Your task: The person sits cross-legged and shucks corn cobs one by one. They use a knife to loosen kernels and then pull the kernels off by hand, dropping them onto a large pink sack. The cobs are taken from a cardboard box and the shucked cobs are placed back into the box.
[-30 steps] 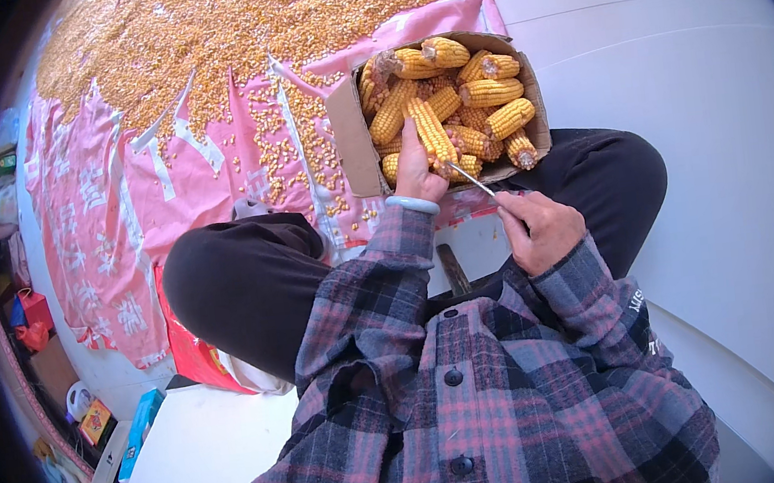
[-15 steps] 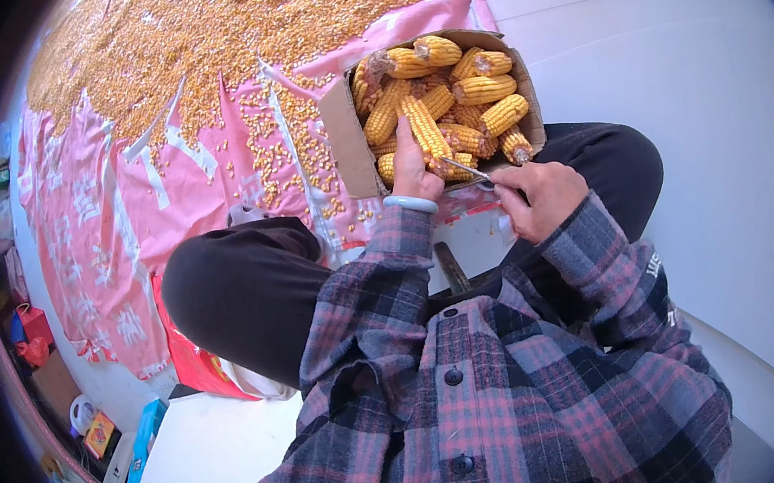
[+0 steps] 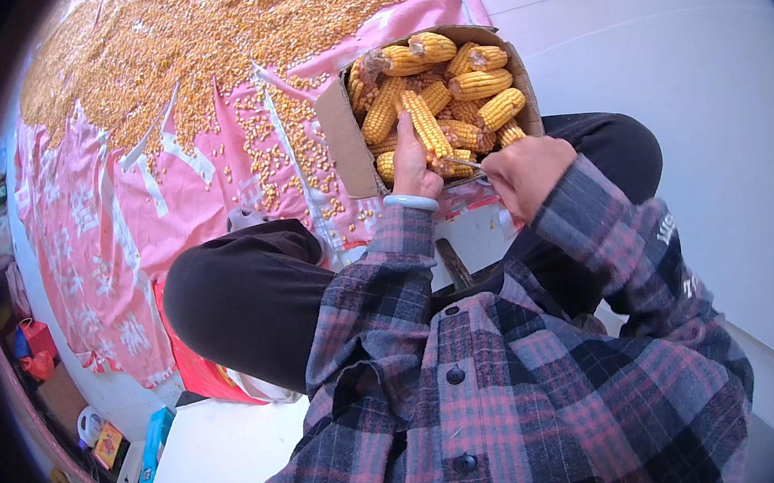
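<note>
We've got a long yellow corn cob (image 3: 425, 124) gripped in our left hand (image 3: 414, 166), upright over the brown cardboard box (image 3: 345, 143) of cobs. Right hand (image 3: 522, 175) is clenched on a thin metal tool (image 3: 467, 165), tip touching the cob. Risk: the tool slips twd our fingers. Tool's mostly hidden, can't tell its type.

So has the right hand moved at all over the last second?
Yes. The right hand has come up from above the knee to the near edge of the cardboard box, closing on the left hand that grips a corn cob.
</note>
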`<state>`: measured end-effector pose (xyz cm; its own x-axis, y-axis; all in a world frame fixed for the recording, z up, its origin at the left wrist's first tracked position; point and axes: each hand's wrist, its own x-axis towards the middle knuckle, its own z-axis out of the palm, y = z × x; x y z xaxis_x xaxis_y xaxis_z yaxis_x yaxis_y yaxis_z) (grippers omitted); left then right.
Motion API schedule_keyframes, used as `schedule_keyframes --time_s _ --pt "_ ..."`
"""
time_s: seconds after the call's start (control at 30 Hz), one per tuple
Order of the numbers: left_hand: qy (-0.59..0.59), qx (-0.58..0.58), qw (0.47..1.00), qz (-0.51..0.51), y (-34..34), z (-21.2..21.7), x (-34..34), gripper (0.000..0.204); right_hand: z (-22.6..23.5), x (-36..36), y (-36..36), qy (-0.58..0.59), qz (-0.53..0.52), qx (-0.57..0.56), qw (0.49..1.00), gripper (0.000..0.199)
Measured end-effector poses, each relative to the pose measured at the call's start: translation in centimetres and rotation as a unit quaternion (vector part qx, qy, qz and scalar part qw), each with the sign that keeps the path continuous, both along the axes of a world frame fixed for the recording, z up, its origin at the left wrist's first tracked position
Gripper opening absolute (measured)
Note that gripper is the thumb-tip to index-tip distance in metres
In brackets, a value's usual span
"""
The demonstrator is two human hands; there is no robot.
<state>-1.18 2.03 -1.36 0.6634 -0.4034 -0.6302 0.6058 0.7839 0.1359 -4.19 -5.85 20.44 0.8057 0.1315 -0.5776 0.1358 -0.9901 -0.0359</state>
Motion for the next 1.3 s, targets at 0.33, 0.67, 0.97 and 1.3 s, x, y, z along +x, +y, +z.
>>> schedule_keyframes --time_s 0.33,0.67,0.97,1.3 --pt "0.038 0.004 0.999 0.018 -1.1 0.1 -0.1 0.041 -2.4 -6.1 0.1 -0.179 -0.026 0.012 0.983 0.020" --pt "0.021 0.085 0.996 -0.003 -2.0 -0.9 0.2 0.042 -3.6 -7.0 2.3 -0.191 -0.080 -0.031 0.978 0.030" --pt "0.039 0.102 0.994 -0.007 -1.6 0.8 0.6 0.039 -5.2 -5.4 1.6 -0.199 -0.101 -0.022 0.975 0.028" --pt "0.062 0.114 0.991 -0.029 -1.8 1.1 1.4 0.038 -5.8 -2.4 2.5 -0.168 -0.080 -0.035 0.982 0.014"
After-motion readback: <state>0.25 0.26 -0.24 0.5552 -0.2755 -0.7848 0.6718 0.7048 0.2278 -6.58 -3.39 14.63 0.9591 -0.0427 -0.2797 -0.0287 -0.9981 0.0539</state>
